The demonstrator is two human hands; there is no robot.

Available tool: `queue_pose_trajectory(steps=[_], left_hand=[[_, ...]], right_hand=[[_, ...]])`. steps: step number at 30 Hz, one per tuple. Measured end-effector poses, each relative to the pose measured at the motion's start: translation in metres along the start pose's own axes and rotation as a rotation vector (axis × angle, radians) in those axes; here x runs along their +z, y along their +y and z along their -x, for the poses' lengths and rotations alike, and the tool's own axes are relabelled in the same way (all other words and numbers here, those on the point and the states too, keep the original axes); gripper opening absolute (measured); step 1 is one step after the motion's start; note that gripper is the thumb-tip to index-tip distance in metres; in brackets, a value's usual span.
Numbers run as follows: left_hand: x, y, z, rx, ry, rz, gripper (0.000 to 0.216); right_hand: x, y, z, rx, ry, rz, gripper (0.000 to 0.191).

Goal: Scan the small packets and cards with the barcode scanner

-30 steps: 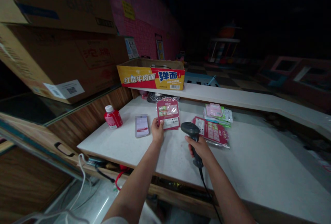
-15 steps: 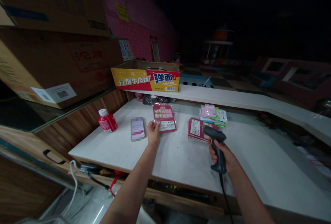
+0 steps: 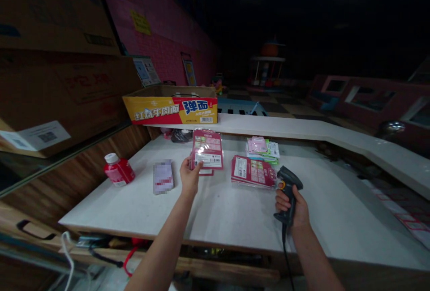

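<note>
Pinched in my left hand [image 3: 190, 175] is a flat red packet [image 3: 207, 147] in clear plastic, its printed side with a white barcode label facing me. It is lifted and tilted above the counter, and the edge of another red packet [image 3: 206, 173] shows beneath it. My right hand [image 3: 295, 206] grips a black corded barcode scanner [image 3: 288, 188], its head tipped up toward the left. Just left of the scanner lies a stack of similar red packets [image 3: 253, 172]. Behind that stack sit several pink, green and white packets [image 3: 262, 147].
On the white counter [image 3: 235, 219] stand a red bottle [image 3: 119, 171] and, beside it, a phone [image 3: 163, 177] with a blurred screen. A yellow and red noodle carton [image 3: 174, 108] rests on the raised back ledge [image 3: 268, 124]. Large cardboard boxes [image 3: 60, 94] are stacked at left.
My left hand has raised the red packet off the counter. The scanner has moved right, away from the red stack, and turned its head up. The view has shifted to the right.
</note>
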State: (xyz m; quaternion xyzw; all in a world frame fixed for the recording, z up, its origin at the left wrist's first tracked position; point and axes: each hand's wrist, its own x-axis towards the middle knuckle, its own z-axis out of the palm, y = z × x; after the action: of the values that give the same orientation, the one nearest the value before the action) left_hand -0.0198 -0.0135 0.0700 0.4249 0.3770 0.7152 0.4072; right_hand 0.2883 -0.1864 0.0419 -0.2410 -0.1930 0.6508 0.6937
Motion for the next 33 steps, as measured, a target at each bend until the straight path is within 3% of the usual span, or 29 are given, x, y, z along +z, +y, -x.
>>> queue_pose_trajectory(steps=[5, 11, 15, 17, 21, 23, 25, 27, 29, 33], left_hand=[[0.041, 0.006, -0.013, -0.232, 0.008, 0.108, 0.039], [0.077, -0.025, -0.011, -0.549, -0.342, -0.037, 0.034], [0.093, -0.047, -0.013, -0.595, -0.392, -0.197, 0.03], [0.096, -0.053, -0.016, -0.495, -0.386, -0.32, 0.03], [0.089, -0.052, -0.012, -0.08, -0.359, -0.546, 0.03], [0.081, -0.046, -0.001, 0.128, -0.48, -0.601, 0.039], [0.072, -0.039, 0.013, 0.282, -0.696, -0.67, 0.045], [0.064, -0.032, 0.026, 0.358, -0.874, -0.758, 0.051], [0.06, -0.029, 0.038, 0.394, -0.931, -0.822, 0.053], [0.063, -0.032, 0.056, 0.413, -0.792, -0.873, 0.043]], right_hand=[[0.001, -0.001, 0.0, -0.027, 0.011, 0.004, 0.035], [0.0, -0.002, 0.0, -0.057, 0.013, 0.023, 0.034], [0.0, -0.003, -0.001, -0.066, 0.027, 0.014, 0.034], [0.0, -0.004, -0.002, -0.068, 0.029, -0.002, 0.034], [0.0, -0.004, -0.001, -0.066, 0.035, -0.028, 0.033], [0.001, -0.004, -0.001, -0.062, 0.039, -0.02, 0.034], [0.002, -0.005, -0.002, -0.059, 0.04, -0.01, 0.035], [0.003, -0.005, -0.002, -0.058, 0.039, -0.004, 0.035], [0.004, -0.005, -0.002, -0.056, 0.038, -0.003, 0.034], [0.004, -0.005, -0.001, -0.052, 0.038, -0.021, 0.034]])
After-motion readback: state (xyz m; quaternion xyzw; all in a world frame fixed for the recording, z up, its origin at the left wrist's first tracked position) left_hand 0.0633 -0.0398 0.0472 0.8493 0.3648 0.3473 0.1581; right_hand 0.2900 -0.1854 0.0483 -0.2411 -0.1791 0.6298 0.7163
